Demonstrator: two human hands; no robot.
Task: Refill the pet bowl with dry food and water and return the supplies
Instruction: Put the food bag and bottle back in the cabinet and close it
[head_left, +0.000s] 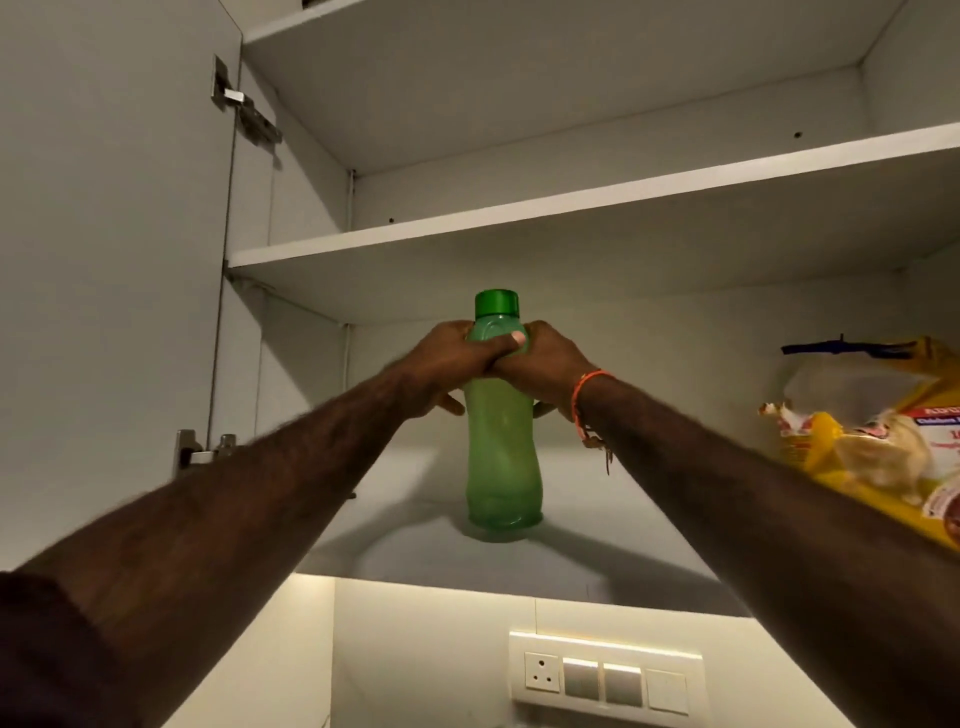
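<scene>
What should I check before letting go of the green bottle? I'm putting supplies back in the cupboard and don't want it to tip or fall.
1. Bottle base on the shelf: the green bottle looks set on the bottom shelf, but full contact cannot be told.
2. Upright: ok, it stands nearly vertical.
3. Cap on: ok; tightness cannot be told.
4. Grip: ok, the left hand and the right hand both wrap its upper part.
5. Room beside it: ok, the yellow food bag lies apart on the right.
6. Cupboard door open: ok.
</scene>
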